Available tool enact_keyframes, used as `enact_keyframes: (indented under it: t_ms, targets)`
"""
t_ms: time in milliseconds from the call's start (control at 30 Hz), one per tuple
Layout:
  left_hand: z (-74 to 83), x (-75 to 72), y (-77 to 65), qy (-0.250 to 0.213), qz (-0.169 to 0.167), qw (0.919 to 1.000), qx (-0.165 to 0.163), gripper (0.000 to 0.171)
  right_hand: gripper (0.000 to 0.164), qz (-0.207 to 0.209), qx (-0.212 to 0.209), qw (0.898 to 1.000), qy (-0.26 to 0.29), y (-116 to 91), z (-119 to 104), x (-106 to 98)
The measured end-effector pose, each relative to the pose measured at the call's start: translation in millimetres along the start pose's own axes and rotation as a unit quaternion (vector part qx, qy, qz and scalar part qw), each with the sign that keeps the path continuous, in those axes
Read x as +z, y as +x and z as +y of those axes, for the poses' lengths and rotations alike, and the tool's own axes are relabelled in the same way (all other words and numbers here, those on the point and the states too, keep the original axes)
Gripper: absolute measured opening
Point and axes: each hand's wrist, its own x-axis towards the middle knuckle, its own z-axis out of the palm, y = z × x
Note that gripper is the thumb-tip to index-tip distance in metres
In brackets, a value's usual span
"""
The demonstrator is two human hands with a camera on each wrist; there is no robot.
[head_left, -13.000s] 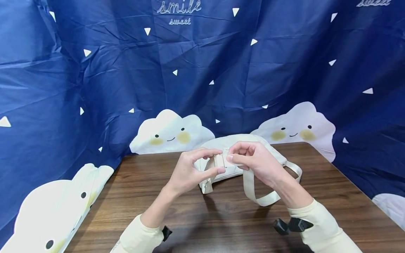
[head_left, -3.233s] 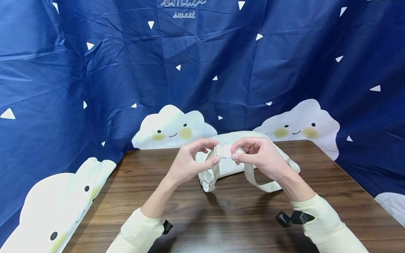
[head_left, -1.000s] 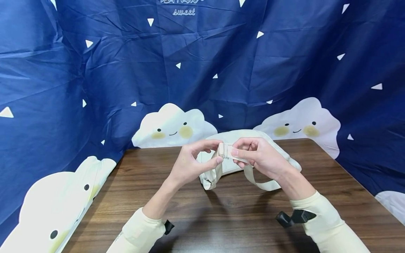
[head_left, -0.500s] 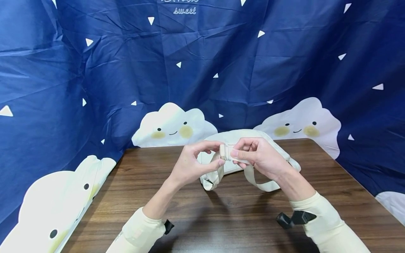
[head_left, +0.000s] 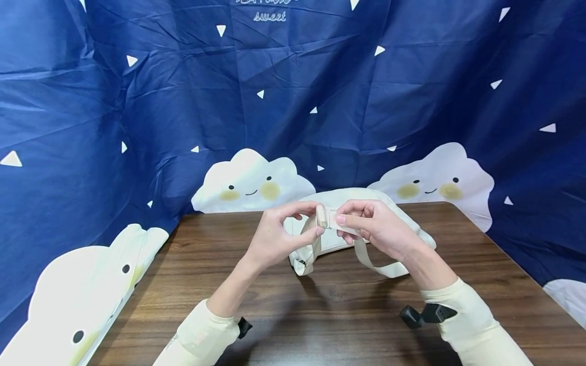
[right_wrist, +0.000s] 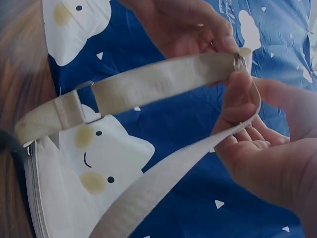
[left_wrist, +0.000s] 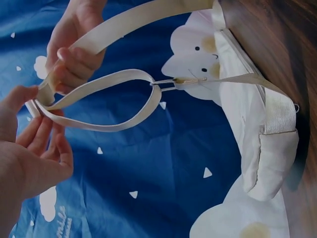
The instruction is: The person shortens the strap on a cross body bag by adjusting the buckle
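A cream bag [head_left: 352, 193] stands at the back of the table, its strap [head_left: 383, 269] lifted off the front. My left hand [head_left: 274, 238] pinches the strap's slider buckle [head_left: 327, 217] between thumb and fingers; webbing bulges at the buckle. Close on its right, my right hand [head_left: 375, 223] pinches the strap between thumb and curled fingers. In the left wrist view, the strap makes a long loop [left_wrist: 119, 77] from the hands to a metal ring [left_wrist: 167, 84] near the bag. The right wrist view shows that ring [right_wrist: 91, 101] too; fingers partly hide the buckle.
The bag rests on a dark wood table [head_left: 293, 315]. Behind and left of it hangs a blue curtain [head_left: 284, 76] with white triangles and smiling clouds. Black wrist devices [head_left: 423, 315] sit on both cream sleeves.
Since the oldest frame, my right fingers have gone from beside the buckle to pinching webbing that runs to it. The right-hand strap loop hangs shorter. Over the last second, buckle and hands barely shift.
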Motion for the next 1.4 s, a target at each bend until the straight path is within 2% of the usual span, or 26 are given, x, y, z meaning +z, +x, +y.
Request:
enact_keyframes:
  t_ms: [167,300,533,700,867,1000,1233,1400]
  targets:
    - [-2.2,-0.5,-1.5,-0.007,0.005,1.0000,-0.004,0.035,0.013,-0.018,-0.005,1.000,0.024,0,2,-3]
    - [-1.8,0.2,-2.1,-0.001,0.001,1.0000,-0.006,0.035,0.016,-0.018,-0.011,1.000,0.024,-1,2,-3]
    - [-1.9,3.2,-1.7,0.017,-0.010,0.9996,0.020,0.035,0.008,-0.011,-0.001,1.000,0.009,-1,2,-1]
    - [-1.6,4.2,-0.6,0.047,-0.011,0.9973,0.055,0.037,0.013,0.014,0.016,0.999,-0.025,-1,0,2]
    - [-0.5,8.0,-0.4,0.110,-0.017,0.9898,0.089,0.038,0.017,0.021,0.017,0.998,-0.055,-2,-1,4]
    - [1.8,10.0,-1.2,0.144,-0.028,0.9851,0.089,0.038,0.018,0.016,0.018,0.997,-0.073,-2,-1,4]
    - [4.3,10.9,-0.7,0.162,-0.050,0.9815,0.089,0.040,0.022,0.009,0.045,0.993,-0.113,-4,-3,3]
    - [5.2,10.8,-0.5,0.173,-0.058,0.9783,0.097,0.048,0.018,0.040,0.036,0.995,-0.088,-2,-2,5]
